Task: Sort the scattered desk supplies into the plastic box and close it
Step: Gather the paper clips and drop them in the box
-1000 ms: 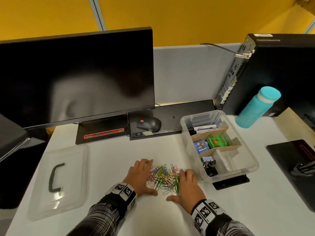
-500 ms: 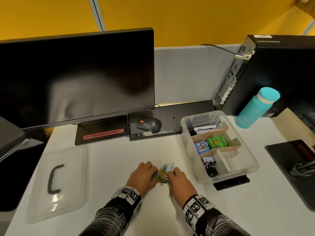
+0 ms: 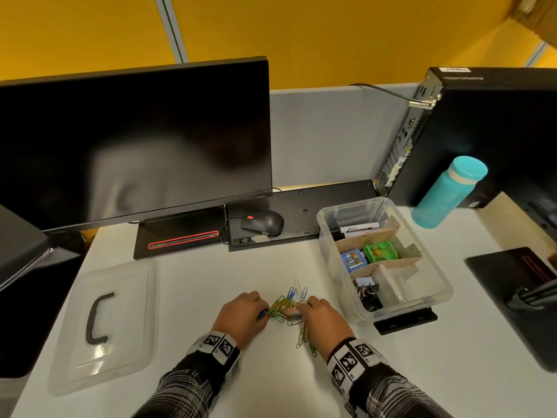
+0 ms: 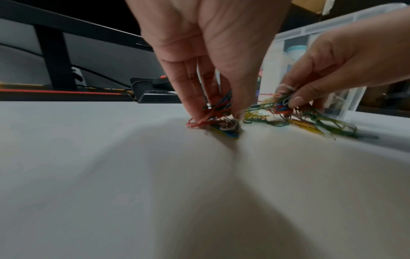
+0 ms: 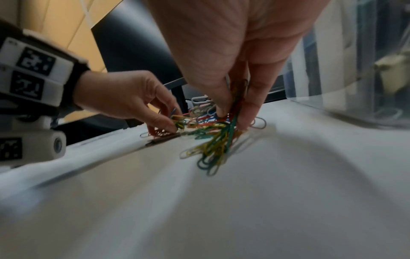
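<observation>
Both hands have closed inward, raking the clips (image 3: 288,307) into a tight heap on the desk (image 3: 187,285) beside the box (image 3: 443,292). My left hand (image 3: 242,315) pinches one bunch, my right hand (image 3: 324,319) another, so I judge fewer spill on lifting. Its lid (image 3: 102,324) lies well left, still off.

Left of the box (image 3: 434,300): paper clips (image 3: 289,306), then lid (image 3: 102,327) farther left; behind: mouse (image 3: 262,222), monitor (image 3: 132,140); all on surface (image 3: 452,372)

sleeves (image 3: 187,387): black-white plaid | wristbands (image 3: 349,362): white, black square-code markers
</observation>
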{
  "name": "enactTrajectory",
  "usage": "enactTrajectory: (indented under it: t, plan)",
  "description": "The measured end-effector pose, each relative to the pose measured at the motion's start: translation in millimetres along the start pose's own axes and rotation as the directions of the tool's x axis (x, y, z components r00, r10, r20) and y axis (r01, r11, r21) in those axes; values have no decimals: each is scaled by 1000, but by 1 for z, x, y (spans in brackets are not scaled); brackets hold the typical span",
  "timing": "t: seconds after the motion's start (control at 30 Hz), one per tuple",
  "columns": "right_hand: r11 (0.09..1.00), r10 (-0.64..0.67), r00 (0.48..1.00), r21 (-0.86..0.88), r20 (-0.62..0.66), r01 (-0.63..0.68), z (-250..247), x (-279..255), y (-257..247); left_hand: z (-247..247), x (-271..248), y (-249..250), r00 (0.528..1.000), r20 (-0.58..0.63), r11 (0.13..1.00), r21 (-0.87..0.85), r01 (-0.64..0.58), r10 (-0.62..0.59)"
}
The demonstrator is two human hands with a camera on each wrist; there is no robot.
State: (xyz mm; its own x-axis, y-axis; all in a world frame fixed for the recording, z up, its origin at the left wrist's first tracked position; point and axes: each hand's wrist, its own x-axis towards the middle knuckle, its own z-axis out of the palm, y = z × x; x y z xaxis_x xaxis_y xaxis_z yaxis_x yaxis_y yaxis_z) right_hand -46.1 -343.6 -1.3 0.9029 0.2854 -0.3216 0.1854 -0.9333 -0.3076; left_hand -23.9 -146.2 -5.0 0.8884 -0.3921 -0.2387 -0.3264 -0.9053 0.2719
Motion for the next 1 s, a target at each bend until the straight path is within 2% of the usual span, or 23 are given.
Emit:
enactTrajectory:
  t: [0.27,0.47,0.6,0.7,0.77,0.83,0.87,0.93,1.0]
  plan:
    - [953,-10,984,296,-179,63,-11,-16,5,-6,-12,-13,996,-79,986,-163,21,-34]
    - [821,-37,948,532,-315,209,-62,-44,0,-11,-11,-12,993,-104,975,-219,33,-57]
    - [717,70,923,662,-378,217,-108,-66,18,-8,-11,-9,990,-124,967,-251,38,-71]
    - [714,157,884,669,-440,207,-134,-79,54,-8,-12,-5,990,-123,965,-258,39,-73]
    - [823,188,852,551,-489,134,-140,-82,86,-9,-12,-3,989,-124,963,-266,43,-79]
    - [960,178,854,275,-488,-42,-142,-81,115,-9,-12,0,988,-123,959,-280,52,-89]
    - [978,198,873,154,-445,-143,-141,-78,125,-9,-12,1,988,-122,958,-283,57,-95]
    - [956,261,914,-45,-311,-289,-138,-71,132,-9,-12,2,987,-123,958,-279,64,-101]
    - [922,306,930,-182,-202,-342,-138,-63,125,-10,-12,5,988,-116,959,-274,70,-105]
